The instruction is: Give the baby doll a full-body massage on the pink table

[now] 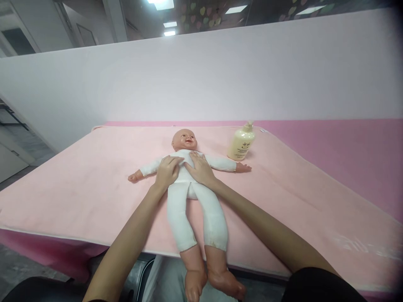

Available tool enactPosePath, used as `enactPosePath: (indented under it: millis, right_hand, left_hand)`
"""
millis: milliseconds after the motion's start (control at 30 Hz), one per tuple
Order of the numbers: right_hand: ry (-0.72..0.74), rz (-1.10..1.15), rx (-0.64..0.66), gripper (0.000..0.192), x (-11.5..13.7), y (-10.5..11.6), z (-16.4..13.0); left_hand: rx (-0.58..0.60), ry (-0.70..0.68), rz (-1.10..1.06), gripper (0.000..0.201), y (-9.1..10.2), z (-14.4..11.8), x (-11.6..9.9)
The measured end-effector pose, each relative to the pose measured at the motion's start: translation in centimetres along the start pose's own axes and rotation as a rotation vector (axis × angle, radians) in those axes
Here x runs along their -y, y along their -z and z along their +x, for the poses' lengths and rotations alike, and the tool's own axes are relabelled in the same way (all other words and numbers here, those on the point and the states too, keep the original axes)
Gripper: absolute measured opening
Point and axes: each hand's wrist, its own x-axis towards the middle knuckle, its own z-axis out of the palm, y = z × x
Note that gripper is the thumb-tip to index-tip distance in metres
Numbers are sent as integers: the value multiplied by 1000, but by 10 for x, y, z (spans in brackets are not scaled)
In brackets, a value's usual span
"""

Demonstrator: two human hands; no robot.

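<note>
1. We lay our left hand [168,171] flat on the chest of the soft baby doll in its white cloth suit [189,188]. The fingers are spread out and loose. They press on the doll but do not grab it.
2. Our right hand [199,168] lies flat too, just beside the left one, on the other side of the chest. It is open and holds nothing.
3. To do this well, we think both hands should stay soft and flat, push only a little, and move slowly so the doll does not slide.
4. The doll lies on its back with its arms out to the sides. Its head points away from us. Its bare plastic feet hang over the near edge.
5. Under the doll is a big pale pink fuzzy blanket [78,184] spread over the table.
6. A cream plastic pump bottle [242,143] stands near the doll's arm, on our right side. We do not touch it.
7. Behind the blanket stands a plain white wall [201,79].
</note>
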Motion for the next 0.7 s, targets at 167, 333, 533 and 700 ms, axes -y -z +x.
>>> enactPosePath:
  millis: [167, 333, 533, 700]
  right_hand:
    - [-200, 251, -180, 50, -16, -4, -1]
    - [-311, 739, -411, 40, -38, -5, -6]
    - [-223, 828, -457, 33, -52, -11, -7]
    - [-217, 818, -466, 33, -51, -13, -7]
  left_hand:
    - [85, -152, -36, 40, 7, 6, -23]
    - [255, -42, -438, 47, 6, 11, -37]
    - [541, -9, -350, 45, 11, 15, -40]
    - [699, -8, -102, 43, 16, 19, -42]
